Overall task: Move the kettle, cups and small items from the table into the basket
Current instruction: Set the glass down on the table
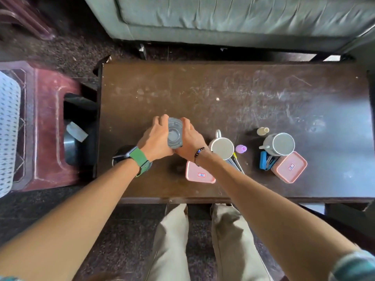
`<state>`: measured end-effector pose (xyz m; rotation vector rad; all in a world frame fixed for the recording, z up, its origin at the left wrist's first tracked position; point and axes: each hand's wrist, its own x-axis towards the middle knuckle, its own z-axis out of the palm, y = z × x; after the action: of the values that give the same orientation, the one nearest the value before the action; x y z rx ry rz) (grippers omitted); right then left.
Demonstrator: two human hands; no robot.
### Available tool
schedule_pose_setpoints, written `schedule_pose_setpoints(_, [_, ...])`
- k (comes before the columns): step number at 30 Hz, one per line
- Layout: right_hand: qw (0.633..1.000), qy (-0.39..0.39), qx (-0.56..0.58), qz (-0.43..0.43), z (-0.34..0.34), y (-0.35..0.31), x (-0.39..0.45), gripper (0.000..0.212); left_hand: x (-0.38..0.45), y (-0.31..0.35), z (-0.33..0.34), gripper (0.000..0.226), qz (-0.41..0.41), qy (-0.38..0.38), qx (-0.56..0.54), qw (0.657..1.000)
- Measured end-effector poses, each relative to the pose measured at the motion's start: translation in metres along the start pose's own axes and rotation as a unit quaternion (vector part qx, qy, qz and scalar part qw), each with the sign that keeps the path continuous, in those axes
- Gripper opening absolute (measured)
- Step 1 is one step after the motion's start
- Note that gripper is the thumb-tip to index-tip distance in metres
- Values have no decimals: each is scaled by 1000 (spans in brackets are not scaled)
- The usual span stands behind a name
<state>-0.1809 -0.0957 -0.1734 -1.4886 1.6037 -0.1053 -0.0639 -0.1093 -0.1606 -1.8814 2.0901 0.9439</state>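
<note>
Two hands met over a scratched dark wooden table (233,92). Grey sofa (223,19) stood at 12 o'clock, a maroon basket (48,110) at 9 o'clock on speckled floor; its contents were shadowed and hard to identify. Left hand (155,139) and right hand (189,141) both curled around a clear glass cup (174,133) at table centre, mouth facing the camera, long axis roughly vertical; whether it touched the table was unclear. At 3 o'clock stood two white mugs (221,148) (283,144), two pink lidded boxes (197,173) (291,166), a blue stapler (263,160), partly hidden, and small bottles (241,148).
</note>
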Motion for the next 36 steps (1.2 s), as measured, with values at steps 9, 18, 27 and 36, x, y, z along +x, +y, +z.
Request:
schedule_pose_setpoints(9, [995,94,15,-35,-87,10,-20,74,18,66,-48,81,105,55,-4,993])
schedule_pose_setpoints(18, [990,141,-3,24,-158,70,-43,78,48,161,-37,77,176,-12,-49,983])
schedule_pose_setpoints(27, [995,80,-37,47,-151,132,-29,82,68,185,20,78,136,-53,-64,987])
schedule_pose_setpoints(36, [996,63,-46,33,-142,149,-20,79,70,182,41,73,122,-50,-46,990])
